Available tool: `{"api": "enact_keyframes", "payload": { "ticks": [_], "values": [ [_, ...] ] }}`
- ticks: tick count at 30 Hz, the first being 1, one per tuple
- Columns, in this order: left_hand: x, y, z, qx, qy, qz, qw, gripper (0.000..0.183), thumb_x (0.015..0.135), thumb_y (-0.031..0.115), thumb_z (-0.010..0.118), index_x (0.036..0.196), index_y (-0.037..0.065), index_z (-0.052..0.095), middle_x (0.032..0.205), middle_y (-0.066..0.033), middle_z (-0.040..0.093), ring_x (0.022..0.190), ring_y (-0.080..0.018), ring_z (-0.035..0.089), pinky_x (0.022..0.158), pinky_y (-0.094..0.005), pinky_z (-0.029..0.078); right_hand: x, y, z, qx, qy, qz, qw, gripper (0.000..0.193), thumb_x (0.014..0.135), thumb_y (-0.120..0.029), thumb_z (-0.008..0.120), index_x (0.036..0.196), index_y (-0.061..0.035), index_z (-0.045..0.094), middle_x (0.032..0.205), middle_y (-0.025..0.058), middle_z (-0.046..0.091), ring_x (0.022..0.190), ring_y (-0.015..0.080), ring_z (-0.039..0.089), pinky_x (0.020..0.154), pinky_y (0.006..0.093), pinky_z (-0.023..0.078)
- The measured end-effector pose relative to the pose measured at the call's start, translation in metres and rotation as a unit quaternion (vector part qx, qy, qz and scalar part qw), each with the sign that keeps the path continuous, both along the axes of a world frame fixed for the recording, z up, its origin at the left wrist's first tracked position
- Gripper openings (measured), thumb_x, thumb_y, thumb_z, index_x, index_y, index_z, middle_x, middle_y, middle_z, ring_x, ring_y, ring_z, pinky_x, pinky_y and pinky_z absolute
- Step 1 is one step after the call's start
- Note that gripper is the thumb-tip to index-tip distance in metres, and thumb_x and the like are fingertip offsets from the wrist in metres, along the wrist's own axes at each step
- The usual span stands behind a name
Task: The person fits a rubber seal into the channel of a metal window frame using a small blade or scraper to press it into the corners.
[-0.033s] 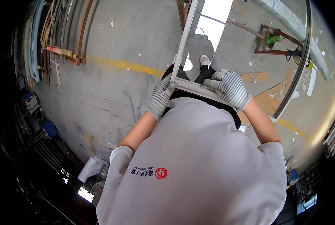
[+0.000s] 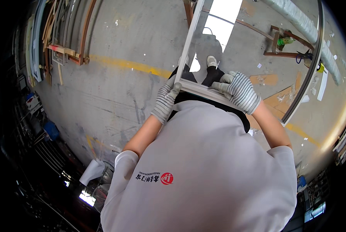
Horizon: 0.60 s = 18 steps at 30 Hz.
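Observation:
A glazed window frame (image 2: pixel 198 89) with pale edges lies in front of my body, its near rail at my waist. Through its clear glass pane (image 2: pixel 204 50) show the floor and my shoes, along with bright white reflections. My left hand (image 2: pixel 166 99), in a grey-striped work glove, is closed round the frame's near left corner, thumb on top. In a matching glove, my right hand (image 2: pixel 240 92) has its fingers curled and pressed together at the inner edge of the near rail. Whether a small piece sits under those fingertips is hidden.
Wood strips and metal frames (image 2: pixel 64 52) lean at the far left. Right of centre stands a brown metal stand (image 2: pixel 273 42) with a green bottle (image 2: pixel 284 41). A wrapped silvery roll (image 2: pixel 296 19) lies at the far right, near cardboard scraps (image 2: pixel 263 79) on the floor.

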<state>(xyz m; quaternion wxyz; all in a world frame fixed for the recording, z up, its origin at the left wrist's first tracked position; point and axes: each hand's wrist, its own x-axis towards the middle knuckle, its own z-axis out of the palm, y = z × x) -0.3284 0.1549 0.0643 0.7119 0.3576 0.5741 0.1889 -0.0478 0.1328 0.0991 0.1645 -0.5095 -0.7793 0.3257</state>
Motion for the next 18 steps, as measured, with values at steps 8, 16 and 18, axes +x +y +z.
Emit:
{"api": "enact_keyframes", "payload": {
  "ticks": [8, 16, 18],
  "values": [
    [0.021, -0.02, -0.004, -0.029, 0.031, 0.148, 0.988, 0.05, 0.092, 0.025, 0.063, 0.133, 0.0, 0.048, 0.111, -0.0062, 0.06, 0.098, -0.012, 0.056, 0.088, -0.0252, 0.047, 0.058, 0.019, 0.0, -0.019, 0.021, 0.163, 0.986, 0.025, 0.072, -0.01, 0.064, 0.095, -0.0126, 0.072, 0.079, 0.0053, 0.06, 0.076, 0.0245, 0.055, 0.071, 0.0374, 0.046],
    [0.033, -0.022, 0.003, 0.021, 0.065, 0.164, 0.984, 0.047, 0.093, 0.032, 0.061, 0.13, 0.002, 0.052, 0.109, -0.0055, 0.062, 0.097, -0.0135, 0.058, 0.087, -0.0265, 0.047, -0.021, 0.066, -0.039, 0.104, -0.013, 0.12, 0.987, 0.031, 0.075, -0.01, 0.061, 0.103, -0.0207, 0.07, 0.083, 0.0048, 0.061, 0.081, 0.0236, 0.058, 0.074, 0.0366, 0.047],
    [0.034, -0.024, -0.003, 0.012, 0.059, 0.171, 0.983, 0.051, 0.093, 0.031, 0.062, 0.134, 0.003, 0.049, 0.114, -0.0048, 0.06, 0.101, -0.0117, 0.055, 0.088, -0.0236, 0.044, -0.034, 0.071, -0.035, 0.106, -0.009, 0.139, 0.985, 0.031, 0.078, -0.01, 0.059, 0.105, -0.0208, 0.068, 0.086, 0.005, 0.061, 0.084, 0.023, 0.059, 0.076, 0.036, 0.047]
  ]
}}
